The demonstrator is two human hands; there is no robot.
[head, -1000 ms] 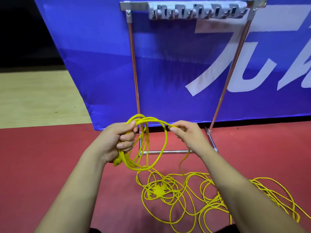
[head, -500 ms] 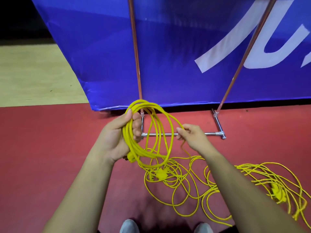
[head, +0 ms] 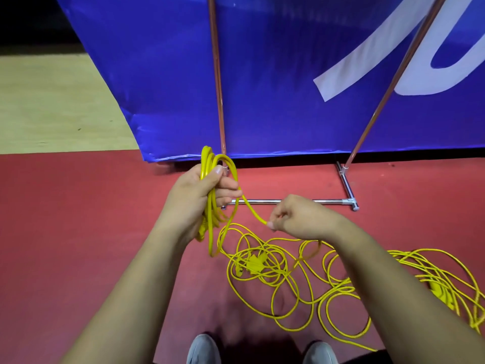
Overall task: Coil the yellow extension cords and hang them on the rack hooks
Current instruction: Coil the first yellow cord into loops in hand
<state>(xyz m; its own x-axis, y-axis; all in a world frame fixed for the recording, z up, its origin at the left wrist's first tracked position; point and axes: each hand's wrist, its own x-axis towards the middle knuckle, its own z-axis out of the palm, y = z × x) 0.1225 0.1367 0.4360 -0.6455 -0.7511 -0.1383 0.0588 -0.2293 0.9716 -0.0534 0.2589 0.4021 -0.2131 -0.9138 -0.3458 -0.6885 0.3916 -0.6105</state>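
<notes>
Head view: just left of frame centre, the left hand [head: 199, 191] is clenched around a bundle of finished loops, the coil [head: 210, 206], which rises above the fist and hangs below it. At centre, slightly lower, the right hand [head: 296, 218] pinches the running strand of the same yellow cord between thumb and fingertips, the strand arcing up from that pinch to the left fist. The uncoiled remainder, the loose cord [head: 262, 264], sprawls in overlapping loops on the red floor [head: 78, 232] across the lower centre and lower right, with a yellow plug block lying in the tangle.

The step in hand looks like drawing out the next length and laying it as another loop into the left fist. It would go best with each loop matched to the size of those already held, and with the strand sliding through the pinch so twists run out rather than kink; the overlapped floor loops could snag if pulled fast.

The rack frame [head: 288, 201] stands close behind the hands, its base bar just beyond the knuckles and two poles rising along the blue banner [head: 262, 88]; the hooks are out of frame. Open floor lies at the left, while two shoes [head: 203, 349] at the bottom edge stand near the loose strands.
</notes>
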